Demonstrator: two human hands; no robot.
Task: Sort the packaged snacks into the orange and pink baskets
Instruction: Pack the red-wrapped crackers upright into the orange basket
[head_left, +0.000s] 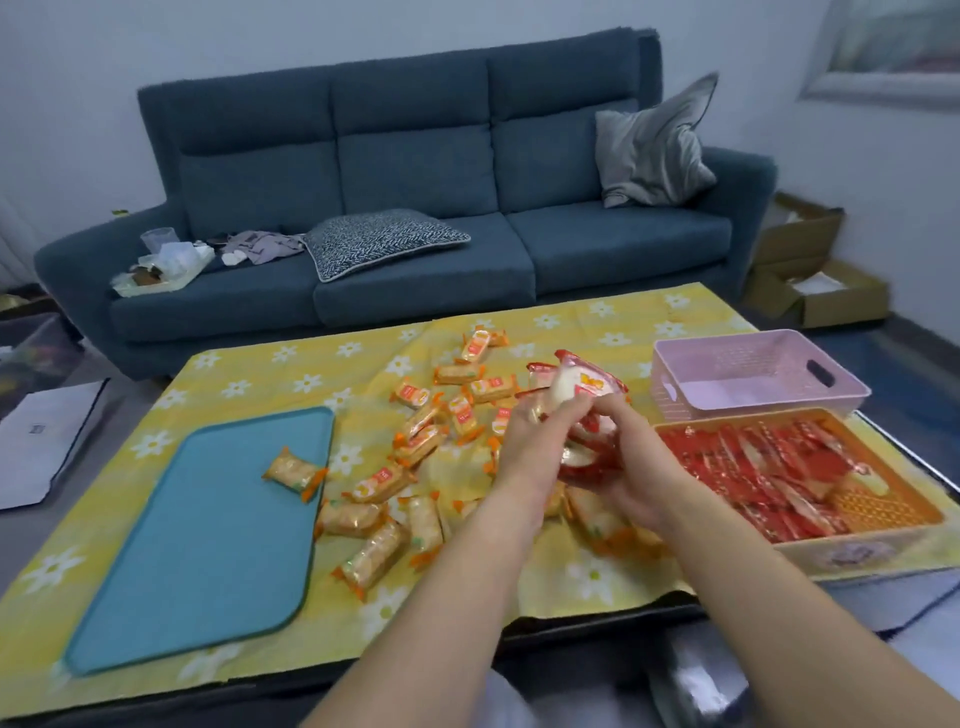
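Note:
Both hands meet above the middle of the table and grip a bunch of red snack packs. My left hand holds the bunch from the left, and my right hand cups it from below on the right. Many orange snack packs lie scattered on the yellow flowered cloth under and to the left of my hands. The orange basket at the right holds several red packs. Behind it stands the pink basket, with nothing visible inside.
A teal mat lies on the left of the table with one orange pack on its right edge. A blue sofa with cushions stands behind the table. Cardboard boxes sit on the floor at the right.

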